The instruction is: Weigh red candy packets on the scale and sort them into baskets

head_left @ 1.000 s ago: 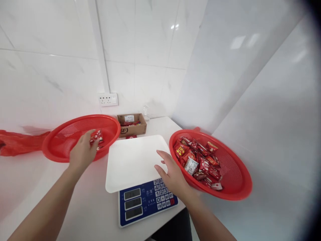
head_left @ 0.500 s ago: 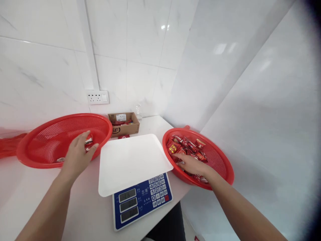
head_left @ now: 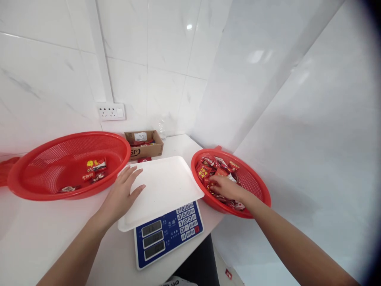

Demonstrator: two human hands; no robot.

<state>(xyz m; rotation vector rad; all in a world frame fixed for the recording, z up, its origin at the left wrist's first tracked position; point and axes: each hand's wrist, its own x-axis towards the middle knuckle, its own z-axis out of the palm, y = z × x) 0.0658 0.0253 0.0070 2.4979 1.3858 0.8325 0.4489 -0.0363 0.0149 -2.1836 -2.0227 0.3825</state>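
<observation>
My left hand [head_left: 126, 190] hovers at or rests on the left edge of the white scale tray [head_left: 163, 190]; contact is unclear. Its fingers are spread and hold nothing. Below the tray shows the blue panel of a digital scale [head_left: 168, 234] with number keys and three displays. At the right, my right hand [head_left: 226, 186] reaches into a red plastic basket [head_left: 258, 190] among red snack packets [head_left: 204, 171]. Its fingers curl down into the packets; their tips and anything between them are hidden. Several more packets [head_left: 97, 169] lie in the left red basket [head_left: 35, 171].
A small cardboard box [head_left: 145, 150] with packets inside stands against the tiled wall, beside clear plastic wrapping [head_left: 161, 127]. A wall socket [head_left: 111, 111] is above. The white table [head_left: 175, 143] ends near the right wall. A red wrapper [head_left: 228, 274] lies on the floor.
My left hand has moved right, from over the left basket to the tray's left edge. My right hand stays in the right basket, its fingers now more curled. The view has shifted slightly.
</observation>
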